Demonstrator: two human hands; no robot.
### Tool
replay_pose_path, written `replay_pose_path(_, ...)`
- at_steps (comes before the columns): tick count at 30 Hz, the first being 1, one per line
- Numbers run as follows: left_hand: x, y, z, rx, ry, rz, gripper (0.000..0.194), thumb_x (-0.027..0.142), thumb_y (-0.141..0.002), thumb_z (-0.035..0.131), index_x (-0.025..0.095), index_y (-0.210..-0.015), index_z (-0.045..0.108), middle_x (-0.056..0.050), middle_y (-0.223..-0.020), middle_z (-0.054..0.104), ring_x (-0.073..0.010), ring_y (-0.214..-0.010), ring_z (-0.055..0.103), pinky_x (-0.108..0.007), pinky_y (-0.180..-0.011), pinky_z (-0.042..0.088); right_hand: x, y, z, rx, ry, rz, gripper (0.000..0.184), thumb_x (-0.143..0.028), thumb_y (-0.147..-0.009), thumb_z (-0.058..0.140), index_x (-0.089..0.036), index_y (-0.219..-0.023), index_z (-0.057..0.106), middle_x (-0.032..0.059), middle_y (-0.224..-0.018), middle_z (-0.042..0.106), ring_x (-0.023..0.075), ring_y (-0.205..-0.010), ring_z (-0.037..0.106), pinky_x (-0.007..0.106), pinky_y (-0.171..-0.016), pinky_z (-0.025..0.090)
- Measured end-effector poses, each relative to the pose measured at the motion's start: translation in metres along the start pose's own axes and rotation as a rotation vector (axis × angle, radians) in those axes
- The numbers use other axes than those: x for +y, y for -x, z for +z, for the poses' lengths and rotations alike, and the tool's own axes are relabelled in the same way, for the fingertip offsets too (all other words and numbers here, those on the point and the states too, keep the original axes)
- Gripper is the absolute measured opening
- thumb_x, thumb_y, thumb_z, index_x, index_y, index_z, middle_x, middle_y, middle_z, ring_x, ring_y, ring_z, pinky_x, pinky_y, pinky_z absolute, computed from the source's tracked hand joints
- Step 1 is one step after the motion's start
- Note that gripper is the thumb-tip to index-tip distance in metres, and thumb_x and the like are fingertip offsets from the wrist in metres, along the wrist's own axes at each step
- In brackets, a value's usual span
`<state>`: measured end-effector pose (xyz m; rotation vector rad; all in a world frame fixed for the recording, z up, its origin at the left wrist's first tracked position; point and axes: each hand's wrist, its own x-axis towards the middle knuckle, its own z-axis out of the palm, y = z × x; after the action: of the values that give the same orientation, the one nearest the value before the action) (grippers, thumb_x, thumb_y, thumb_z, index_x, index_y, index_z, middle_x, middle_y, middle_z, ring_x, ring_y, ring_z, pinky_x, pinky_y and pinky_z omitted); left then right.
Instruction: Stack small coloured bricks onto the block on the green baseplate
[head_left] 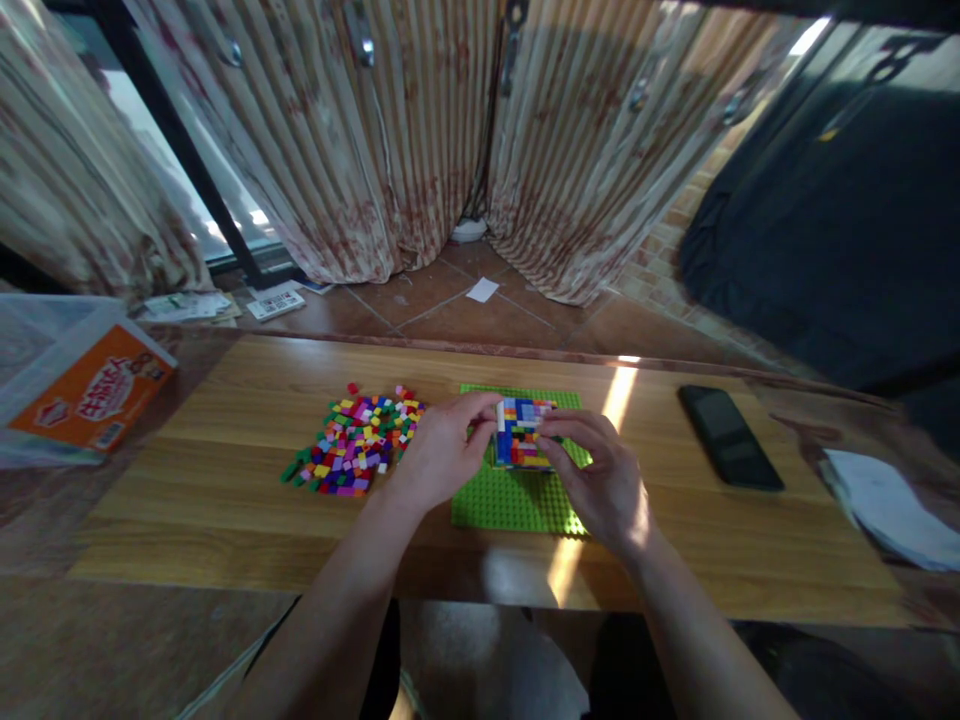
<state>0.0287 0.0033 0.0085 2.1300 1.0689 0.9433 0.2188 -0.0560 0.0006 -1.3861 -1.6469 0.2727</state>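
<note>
A multicoloured toy brick structure [517, 440] stands on a bright green studded baseplate [499, 505], near its back half. My left hand [442, 445] is at the structure's left side, thumb and forefinger closed against its edge beside a white brick [501, 414]. Over the right side bends my right hand [600, 470], its thumb and fingertips pinched close to the top bricks. Whatever lies between those fingertips is too small to make out. Left of my left hand, a loose pile of small coloured bricks [356, 445] is spread on the wooden table [247, 430].
A black phone [730, 437] lies on the table at the right, with white papers [892, 505] beyond it. At the far left is a clear plastic box with an orange label [97, 390]. Striped curtains [420, 150] hang behind the table.
</note>
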Motion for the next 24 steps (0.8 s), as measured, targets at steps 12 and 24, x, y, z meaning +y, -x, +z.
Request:
replay_pose_path(12, -0.007, 0.003, -0.003, -0.051, -0.067, -0.038, 0.026, 0.015, -0.086, 0.054, 0.019, -0.108, 0.065, -0.004, -0.092, 0.073, -0.0174, -0.085, 0.068, -0.030, -0.079, 0.054, 0.004, 0.009, 0.020, 0.089, -0.083, 0.259, 0.003, -0.030, -0.074, 0.075, -0.032, -0.075, 0.076, 0.0018, -0.123, 0.060, 0.0276, -0.119, 0.052, 0.054, -0.102, 0.041)
replay_pose_path(24, -0.001, 0.006, 0.000, -0.152, -0.084, -0.061, 0.026, 0.016, -0.087, 0.051, 0.019, -0.108, 0.066, -0.005, -0.096, 0.073, -0.0195, -0.088, 0.068, -0.033, -0.081, 0.053, 0.003, 0.007, 0.030, 0.152, -0.412, 0.403, 0.006, -0.023, -0.067, 0.077, -0.023, -0.069, 0.072, 0.0045, -0.123, 0.053, 0.0243, -0.112, 0.056, 0.048, -0.100, 0.045)
